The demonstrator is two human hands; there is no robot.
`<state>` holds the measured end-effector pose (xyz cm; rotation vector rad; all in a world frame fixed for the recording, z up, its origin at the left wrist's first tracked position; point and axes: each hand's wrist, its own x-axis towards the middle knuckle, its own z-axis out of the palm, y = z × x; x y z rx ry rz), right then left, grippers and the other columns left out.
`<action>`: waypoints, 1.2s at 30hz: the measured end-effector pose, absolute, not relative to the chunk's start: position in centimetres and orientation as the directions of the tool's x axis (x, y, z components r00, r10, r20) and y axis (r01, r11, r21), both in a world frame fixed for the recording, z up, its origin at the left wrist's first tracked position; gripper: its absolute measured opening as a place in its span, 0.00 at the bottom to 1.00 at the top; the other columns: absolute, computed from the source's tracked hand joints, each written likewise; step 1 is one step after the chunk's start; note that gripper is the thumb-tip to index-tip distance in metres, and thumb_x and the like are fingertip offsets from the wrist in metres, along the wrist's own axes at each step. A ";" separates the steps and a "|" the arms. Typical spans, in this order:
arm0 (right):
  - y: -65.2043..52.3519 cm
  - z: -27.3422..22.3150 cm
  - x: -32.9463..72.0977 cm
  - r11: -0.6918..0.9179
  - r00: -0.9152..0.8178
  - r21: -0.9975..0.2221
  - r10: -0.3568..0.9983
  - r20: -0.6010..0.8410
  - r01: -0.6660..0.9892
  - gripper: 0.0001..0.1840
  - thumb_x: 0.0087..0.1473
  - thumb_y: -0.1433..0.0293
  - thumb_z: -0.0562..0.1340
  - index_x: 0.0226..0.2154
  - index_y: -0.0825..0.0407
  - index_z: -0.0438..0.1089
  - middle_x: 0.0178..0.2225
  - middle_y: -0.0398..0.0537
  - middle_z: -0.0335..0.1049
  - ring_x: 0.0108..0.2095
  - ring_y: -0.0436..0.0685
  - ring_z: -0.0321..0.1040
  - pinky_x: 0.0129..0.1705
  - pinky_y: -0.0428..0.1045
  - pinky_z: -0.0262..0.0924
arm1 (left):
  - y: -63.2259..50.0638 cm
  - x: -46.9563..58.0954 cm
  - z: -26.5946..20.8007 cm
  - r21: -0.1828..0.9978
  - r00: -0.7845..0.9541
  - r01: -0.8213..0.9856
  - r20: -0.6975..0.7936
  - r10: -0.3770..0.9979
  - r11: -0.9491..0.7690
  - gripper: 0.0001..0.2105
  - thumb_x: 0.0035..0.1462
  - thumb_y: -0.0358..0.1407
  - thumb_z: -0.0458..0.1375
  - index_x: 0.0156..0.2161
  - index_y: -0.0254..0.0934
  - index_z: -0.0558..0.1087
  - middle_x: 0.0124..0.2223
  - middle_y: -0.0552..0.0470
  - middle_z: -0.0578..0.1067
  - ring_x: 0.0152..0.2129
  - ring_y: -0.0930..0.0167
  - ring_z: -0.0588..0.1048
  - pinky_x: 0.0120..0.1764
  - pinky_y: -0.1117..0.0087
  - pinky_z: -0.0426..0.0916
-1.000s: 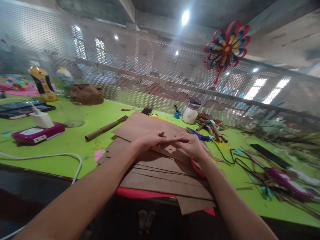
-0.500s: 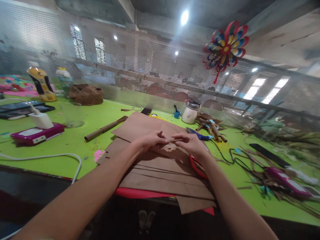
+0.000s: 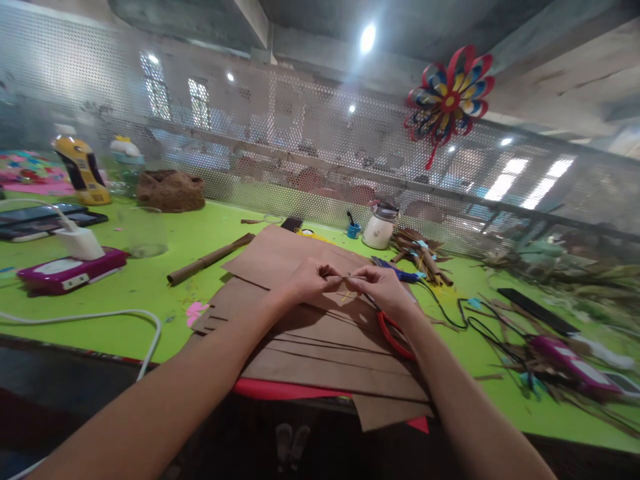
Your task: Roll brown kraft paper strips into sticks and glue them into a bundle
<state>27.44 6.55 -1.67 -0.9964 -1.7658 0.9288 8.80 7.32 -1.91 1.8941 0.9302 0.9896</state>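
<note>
My left hand (image 3: 311, 280) and my right hand (image 3: 381, 287) meet above a stack of brown paper sheets (image 3: 320, 360). Both are closed, their fingertips pinching a small twisted strip of brown paper (image 3: 345, 279) between them. Just below the pinch shows a thin yellowish bit (image 3: 345, 296), too small to name. Scissors with red handles (image 3: 393, 339) lie on the sheets under my right wrist, their blades partly hidden by the hand. Beyond my right hand rests a blue glue gun (image 3: 400, 270) with a black cord.
A rolled brown paper tube (image 3: 210, 259) lies to the left, near a clear cup (image 3: 145, 233) and a magenta power strip (image 3: 73, 272). At the back stands a white jar (image 3: 379, 228). Brown scraps (image 3: 425, 252) and a second magenta power strip (image 3: 575, 363) are on the right.
Both hands have shifted slightly, with their fingertips closer together on the paper strip. A thin yellowish bit now shows beneath the fingers. The things on the table stay where they were.
</note>
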 end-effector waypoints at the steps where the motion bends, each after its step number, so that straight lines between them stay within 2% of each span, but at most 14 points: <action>1: 6.6 -1.7 27.5 0.403 -0.285 -0.883 0.899 0.332 0.241 0.14 0.39 0.61 0.64 0.25 0.56 0.70 0.20 0.43 0.68 0.20 0.48 0.60 0.23 0.44 0.54 | 7.3 8.8 -1.9 0.853 0.429 0.260 0.317 0.846 -0.452 0.14 0.46 0.42 0.56 0.30 0.29 0.73 0.22 0.54 0.67 0.19 0.78 0.62 0.23 0.76 0.55; 8: 6.8 -1.7 27.8 0.480 -0.265 -0.831 0.871 0.414 0.281 0.13 0.41 0.62 0.64 0.24 0.57 0.71 0.17 0.43 0.66 0.18 0.47 0.57 0.21 0.44 0.52 | 7.0 8.6 -1.2 0.681 0.438 0.401 0.445 0.781 -0.612 0.12 0.49 0.38 0.54 0.31 0.31 0.76 0.22 0.52 0.70 0.21 0.76 0.63 0.24 0.77 0.57; 15: 6.3 -1.2 27.7 0.505 -0.282 -0.792 0.860 0.426 0.343 0.13 0.42 0.62 0.63 0.22 0.57 0.71 0.15 0.43 0.65 0.17 0.47 0.57 0.20 0.43 0.51 | 7.0 8.6 -1.3 0.627 0.476 0.433 0.451 0.755 -0.647 0.11 0.49 0.37 0.54 0.31 0.31 0.76 0.21 0.53 0.69 0.20 0.77 0.63 0.24 0.77 0.57; 20: 6.4 -1.6 27.7 0.500 -0.292 -0.800 0.861 0.416 0.333 0.13 0.42 0.61 0.63 0.23 0.56 0.72 0.18 0.45 0.68 0.18 0.49 0.60 0.21 0.44 0.54 | 7.2 8.6 -1.3 0.659 0.484 0.418 0.420 0.767 -0.625 0.13 0.49 0.37 0.53 0.31 0.30 0.76 0.21 0.53 0.69 0.19 0.77 0.63 0.23 0.77 0.56; 25: 6.4 -1.7 27.5 0.502 -0.320 -0.798 0.857 0.405 0.334 0.15 0.44 0.60 0.61 0.29 0.55 0.73 0.20 0.46 0.69 0.18 0.49 0.61 0.21 0.44 0.57 | 7.1 8.6 -1.2 0.677 0.496 0.394 0.413 0.764 -0.622 0.13 0.48 0.37 0.53 0.31 0.30 0.76 0.19 0.55 0.66 0.18 0.78 0.60 0.22 0.78 0.53; 29: 6.1 -1.4 27.5 0.509 -0.351 -0.780 0.851 0.391 0.365 0.14 0.45 0.62 0.60 0.27 0.56 0.73 0.19 0.45 0.68 0.17 0.48 0.60 0.20 0.44 0.56 | 7.0 8.6 -1.2 0.723 0.487 0.386 0.368 0.792 -0.573 0.13 0.46 0.38 0.55 0.31 0.29 0.76 0.18 0.56 0.63 0.17 0.79 0.58 0.21 0.77 0.51; 33: 6.0 -1.3 27.7 0.496 -0.374 -0.777 0.855 0.359 0.387 0.13 0.45 0.62 0.60 0.25 0.56 0.73 0.17 0.44 0.67 0.17 0.48 0.60 0.20 0.43 0.55 | 7.2 8.5 -1.5 0.827 0.515 0.332 0.243 0.822 -0.453 0.14 0.47 0.41 0.54 0.25 0.29 0.73 0.19 0.56 0.63 0.18 0.78 0.58 0.22 0.76 0.52; 36: 6.2 -1.4 28.0 0.465 -0.362 -0.806 0.869 0.337 0.365 0.14 0.45 0.61 0.61 0.25 0.56 0.72 0.15 0.43 0.66 0.17 0.48 0.61 0.21 0.43 0.56 | 7.6 8.2 -1.7 0.854 0.530 0.310 0.209 0.822 -0.418 0.16 0.49 0.43 0.53 0.20 0.32 0.68 0.18 0.56 0.62 0.18 0.77 0.58 0.23 0.75 0.53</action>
